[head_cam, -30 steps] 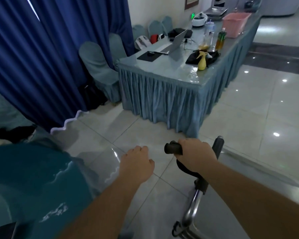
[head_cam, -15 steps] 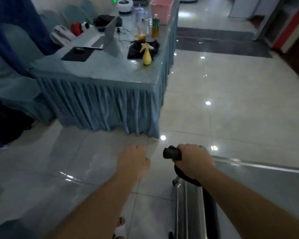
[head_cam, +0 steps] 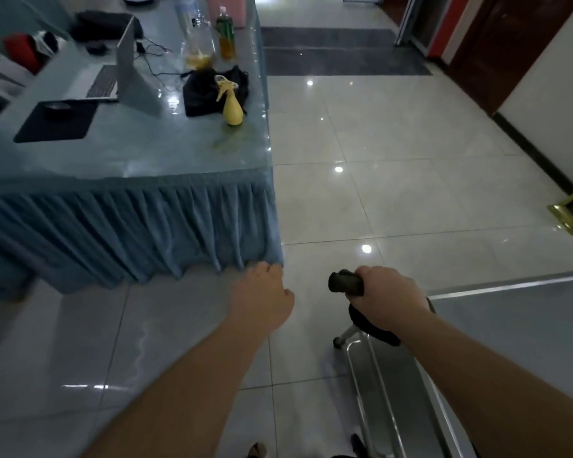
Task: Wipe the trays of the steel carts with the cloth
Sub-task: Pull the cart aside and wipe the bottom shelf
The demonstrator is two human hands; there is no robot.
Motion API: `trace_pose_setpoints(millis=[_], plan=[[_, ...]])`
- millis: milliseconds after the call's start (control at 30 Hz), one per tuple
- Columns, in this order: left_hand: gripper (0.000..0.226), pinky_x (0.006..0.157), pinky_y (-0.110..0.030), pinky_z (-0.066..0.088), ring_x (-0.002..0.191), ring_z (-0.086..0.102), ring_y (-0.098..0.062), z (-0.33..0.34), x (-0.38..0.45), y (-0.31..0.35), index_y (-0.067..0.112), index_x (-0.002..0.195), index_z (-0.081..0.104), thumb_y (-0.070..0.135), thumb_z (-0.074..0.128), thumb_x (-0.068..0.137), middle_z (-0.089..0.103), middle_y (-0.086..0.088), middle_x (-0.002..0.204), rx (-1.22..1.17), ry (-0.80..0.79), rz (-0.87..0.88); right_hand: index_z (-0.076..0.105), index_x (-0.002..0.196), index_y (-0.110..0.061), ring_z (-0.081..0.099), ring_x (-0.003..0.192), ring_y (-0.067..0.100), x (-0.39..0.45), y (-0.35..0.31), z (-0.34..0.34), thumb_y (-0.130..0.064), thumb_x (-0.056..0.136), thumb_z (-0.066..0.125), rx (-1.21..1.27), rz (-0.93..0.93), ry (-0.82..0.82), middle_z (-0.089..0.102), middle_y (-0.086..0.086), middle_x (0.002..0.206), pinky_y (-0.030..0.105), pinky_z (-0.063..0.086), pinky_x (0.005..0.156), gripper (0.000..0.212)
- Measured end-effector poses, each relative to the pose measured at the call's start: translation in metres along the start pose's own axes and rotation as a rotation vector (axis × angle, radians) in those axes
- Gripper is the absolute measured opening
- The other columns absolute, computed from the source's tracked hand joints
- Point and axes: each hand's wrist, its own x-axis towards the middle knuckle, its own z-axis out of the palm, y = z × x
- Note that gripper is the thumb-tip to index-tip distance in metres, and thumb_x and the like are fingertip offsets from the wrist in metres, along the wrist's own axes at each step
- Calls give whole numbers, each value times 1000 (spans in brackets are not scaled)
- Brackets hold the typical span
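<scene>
Your right hand (head_cam: 386, 290) grips the shiny steel cart's (head_cam: 516, 342) black rubber handle (head_cam: 344, 282); left hand (head_cam: 262, 297) loosely curled, empty; steer wide of the blue-skirted worktop (head_cam: 126, 160); cloth probably that black bundle (head_cam: 209, 90) there.

I saw glossy pale tiled floor (head_cam: 394, 153) catching ceiling-light reflections; long table (head_cam: 139, 160) at left, draped in pleated blue skirt; dark mat strip (head_cam: 338, 57) lay across floor beyond; white wall (head_cam: 549, 81) with black skirting at right; brown wooden door (head_cam: 497, 38) beside it.
</scene>
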Motion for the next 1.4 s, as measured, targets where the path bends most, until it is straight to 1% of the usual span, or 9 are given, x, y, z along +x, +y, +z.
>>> trace_pose_setpoints(millis=[200,333,467,600,733,933,1033,1200,1400], plan=[[34,94,-39,48,114,54,-23,-25,51,-2,22,129,54,39,49,100,55,-1,124,94,-49,32,58,100,-30,63,82,20,62,-5,-8,-53,94,54,64,35,-17,60,-9,85,39,56,79,24],[37,98,-41,47,120,54,-24,-49,114,7,22,132,53,41,47,102,54,0,128,133,-43,38,57,98,-31,63,85,21,126,4,-21,-55,94,53,122,24,-1,60,-9,87,38,55,77,24],[47,104,-45,44,131,51,-28,-90,190,29,20,146,49,41,48,103,50,-4,144,168,-8,19,56,93,-30,63,82,22,194,31,-56,-53,93,54,176,22,46,61,-8,85,36,54,73,24],[45,103,-43,46,128,52,-27,-113,258,58,20,143,51,39,49,103,52,-4,142,165,5,45,55,89,-30,62,73,17,258,66,-98,-53,92,54,229,60,74,62,-9,81,34,51,67,23],[45,105,-44,47,127,53,-28,-116,323,90,20,143,51,40,50,103,53,-4,142,172,-19,99,55,88,-31,62,71,15,304,102,-119,-50,92,54,252,119,104,62,-10,79,34,53,68,19],[51,102,-43,50,126,55,-27,-108,435,143,21,148,47,44,47,103,51,-6,147,244,-80,247,55,87,-31,60,73,16,358,163,-119,-51,92,55,247,262,103,59,-10,81,33,49,64,20],[51,101,-45,51,123,55,-26,-102,498,172,21,148,47,45,48,103,52,-5,146,283,-115,354,54,86,-29,62,71,16,393,195,-118,-48,92,54,275,372,97,61,-9,80,34,54,69,20],[52,99,-42,48,124,53,-25,-97,613,213,21,149,45,46,45,103,51,-4,145,343,-164,567,57,84,-29,64,70,17,452,238,-127,-42,94,54,375,579,88,64,-7,78,39,58,71,16],[54,102,-42,44,129,50,-26,-77,702,296,20,152,43,44,43,103,48,-4,148,433,-281,798,59,85,-29,64,68,15,473,274,-137,-47,93,55,501,813,98,66,-8,77,32,54,62,21]])
